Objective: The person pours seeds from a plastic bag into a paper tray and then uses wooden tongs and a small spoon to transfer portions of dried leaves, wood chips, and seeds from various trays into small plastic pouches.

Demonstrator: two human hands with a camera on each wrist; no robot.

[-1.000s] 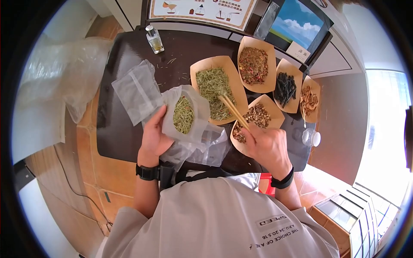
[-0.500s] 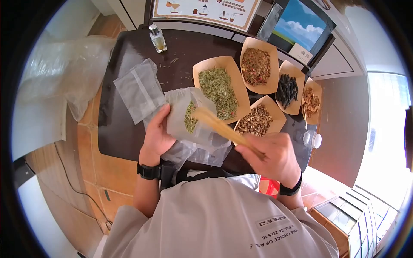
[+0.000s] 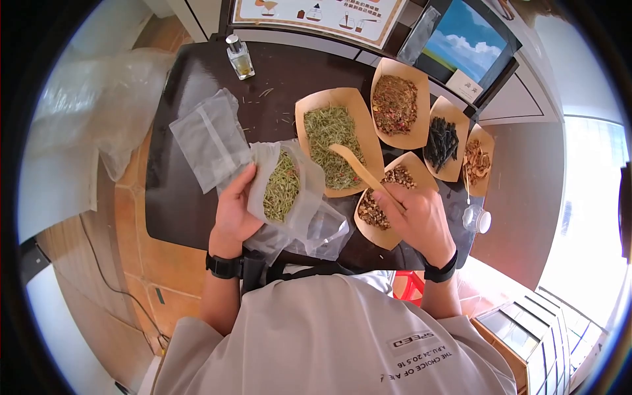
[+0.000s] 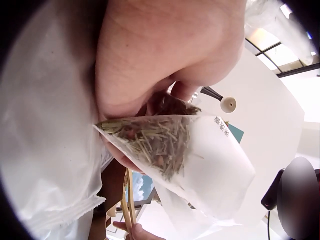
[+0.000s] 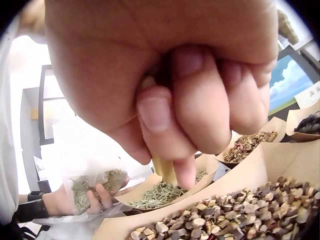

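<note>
My left hand (image 3: 236, 207) holds a translucent pouch (image 3: 309, 187) with green dried herb (image 3: 281, 187) showing in its opening. In the left wrist view the pouch (image 4: 215, 160) hangs beside the fingers, herb pieces at one end. My right hand (image 3: 421, 220) grips wooden tongs (image 3: 361, 170), whose tips are over the boat-shaped paper tray (image 3: 301, 110) of green herb. Curled fingers around the tongs (image 5: 164, 167) fill the right wrist view, above the tray of chopped brown pieces (image 5: 220, 215).
Paper trays of reddish mix (image 3: 394, 105), black strips (image 3: 442, 141) and tan slices (image 3: 475, 161) stand to the right, near a small clear jar (image 3: 476, 219). Flat clear bags (image 3: 210, 141) lie on the left, below a glass bottle (image 3: 239, 59). A picture stands behind.
The tongs swung left to the pouch opening, then back right over the green herb tray. My left hand has stayed nearly in place with the pouch.
</note>
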